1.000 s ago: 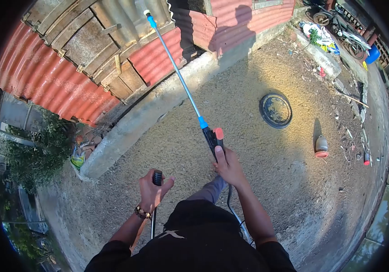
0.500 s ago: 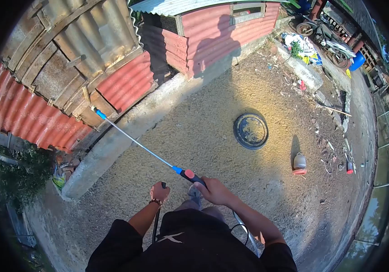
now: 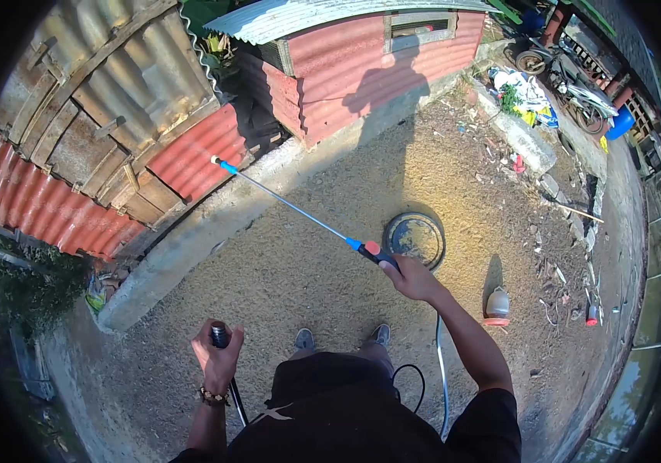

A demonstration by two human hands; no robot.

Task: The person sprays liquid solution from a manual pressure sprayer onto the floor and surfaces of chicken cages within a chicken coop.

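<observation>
My right hand [image 3: 415, 279] is closed round the black grip of a spray wand [image 3: 292, 206], which has a red button and blue joints. The wand's thin metal tube slants up and left, its pale nozzle [image 3: 215, 160] in front of the red corrugated wall panel [image 3: 201, 150]. A pale hose [image 3: 441, 370] hangs down from near my right hand. At lower left, my left hand [image 3: 219, 356] is wrapped round the black grip of a lever [image 3: 236, 401] that runs down beside my body.
On the gravel ground lies a round black pan [image 3: 432, 231]. Right of it stands a jar-shaped feeder [image 3: 497, 305] with a red base. A concrete ledge [image 3: 184, 247] runs along the wall. Rubble and a motorcycle [image 3: 585, 100] are at upper right.
The wand and my right hand have moved up and right; the nozzle has shifted from the wooden panel to the red one. My left hand has moved down and left with the lever.
</observation>
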